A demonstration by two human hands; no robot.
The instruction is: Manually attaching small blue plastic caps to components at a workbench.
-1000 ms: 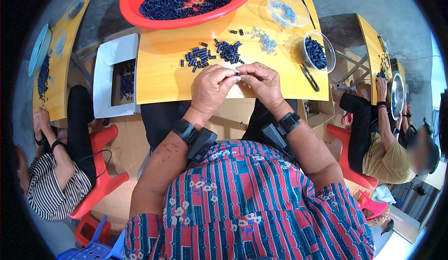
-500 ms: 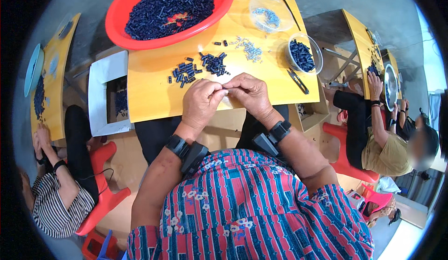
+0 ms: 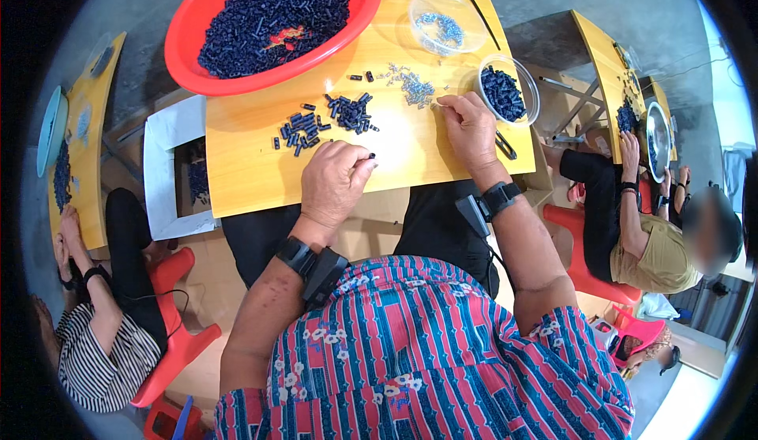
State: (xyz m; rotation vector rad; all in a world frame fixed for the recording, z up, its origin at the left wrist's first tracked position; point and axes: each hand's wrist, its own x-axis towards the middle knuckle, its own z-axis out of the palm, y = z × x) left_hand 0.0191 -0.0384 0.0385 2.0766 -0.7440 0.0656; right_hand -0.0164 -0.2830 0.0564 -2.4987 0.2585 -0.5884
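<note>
Over the near part of the yellow table [image 3: 410,167], my left hand [image 3: 335,183] is closed in a pinch on a small black plastic piece [image 3: 372,156], whose end shows past the fingertips. My right hand [image 3: 472,133] has its thumb and forefinger together at the right edge of a scatter of small silvery metal parts [image 3: 416,88]. What those fingertips hold, if anything, is too small to make out. Beyond my left hand lie two loose heaps of black plastic pieces, a left heap [image 3: 298,132] and a right heap [image 3: 351,114].
A large red basin [image 3: 175,53] of black pieces stands far left. Right of it are a clear tub [image 3: 483,41] of silvery parts, a round container [image 3: 530,108] of black pieces and black tweezers [image 3: 506,146]. People work at side tables, left [image 3: 95,167] and right [image 3: 596,69].
My hands were together over the near table edge. They have parted: my right hand moved right and away to the silvery parts, while my left hand keeps a black piece.
</note>
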